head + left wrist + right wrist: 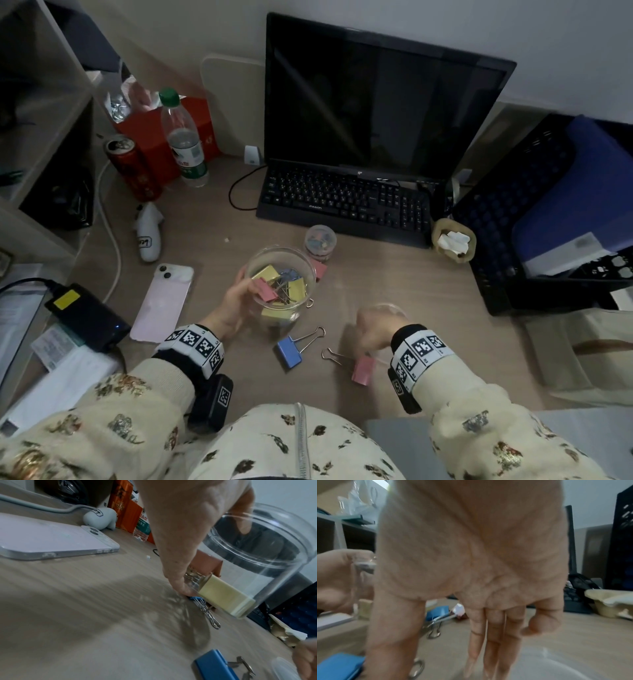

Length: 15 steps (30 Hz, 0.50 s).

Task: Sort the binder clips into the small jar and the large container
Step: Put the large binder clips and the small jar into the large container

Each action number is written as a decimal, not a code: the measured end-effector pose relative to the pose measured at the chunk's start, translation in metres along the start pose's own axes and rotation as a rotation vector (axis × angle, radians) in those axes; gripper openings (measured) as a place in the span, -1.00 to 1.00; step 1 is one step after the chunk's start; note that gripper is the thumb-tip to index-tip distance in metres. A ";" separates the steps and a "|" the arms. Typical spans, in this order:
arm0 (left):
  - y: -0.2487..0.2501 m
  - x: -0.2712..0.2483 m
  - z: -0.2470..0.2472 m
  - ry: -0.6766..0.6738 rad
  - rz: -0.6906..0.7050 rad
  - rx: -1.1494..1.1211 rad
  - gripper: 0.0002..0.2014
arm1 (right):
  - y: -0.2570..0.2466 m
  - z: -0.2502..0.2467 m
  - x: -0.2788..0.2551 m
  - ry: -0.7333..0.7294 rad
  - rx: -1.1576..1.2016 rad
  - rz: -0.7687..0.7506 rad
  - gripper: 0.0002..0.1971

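My left hand grips the wall of the large clear container, thumb on the near side. Several big yellow, pink and blue binder clips lie inside it. The small jar of little coloured clips stands just behind it, with a pink clip between the two. On the desk lie a blue clip and a pink clip. Another blue clip sits at the container's base. My right hand hovers, blurred, fingers hanging straight, holding nothing, by a clear lid.
A pink phone and a black charger lie left of the container. The keyboard and monitor stand behind. A paper cup with scraps and a black crate are at the right; bottle and can at back left.
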State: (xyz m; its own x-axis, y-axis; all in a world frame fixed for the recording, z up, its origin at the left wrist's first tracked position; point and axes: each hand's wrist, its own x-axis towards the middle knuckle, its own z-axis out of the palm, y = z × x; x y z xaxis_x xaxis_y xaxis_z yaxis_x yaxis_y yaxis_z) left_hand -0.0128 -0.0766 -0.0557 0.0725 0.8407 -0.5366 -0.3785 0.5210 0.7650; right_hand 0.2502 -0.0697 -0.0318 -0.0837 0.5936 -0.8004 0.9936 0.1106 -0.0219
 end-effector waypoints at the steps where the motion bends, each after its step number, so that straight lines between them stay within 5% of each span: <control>1: -0.002 0.000 0.000 -0.005 -0.002 -0.007 -0.33 | 0.000 0.011 -0.001 -0.026 -0.008 0.031 -0.46; 3: -0.005 0.000 0.002 -0.011 -0.013 -0.012 -0.35 | 0.000 0.033 -0.003 -0.036 -0.084 0.046 -0.21; 5: -0.006 0.000 0.005 -0.010 -0.021 0.000 -0.36 | -0.001 0.053 -0.005 0.040 -0.183 0.021 -0.17; 15: -0.004 -0.005 0.017 -0.054 -0.007 0.043 -0.48 | 0.001 0.058 -0.009 0.282 -0.078 0.059 -0.44</control>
State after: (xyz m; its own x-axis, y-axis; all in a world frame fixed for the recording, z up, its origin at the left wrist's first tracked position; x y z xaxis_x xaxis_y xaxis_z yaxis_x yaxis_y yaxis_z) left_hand 0.0040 -0.0801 -0.0498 0.1253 0.8431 -0.5229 -0.3376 0.5319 0.7766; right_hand 0.2564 -0.1211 -0.0587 -0.0547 0.7977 -0.6005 0.9895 0.1239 0.0744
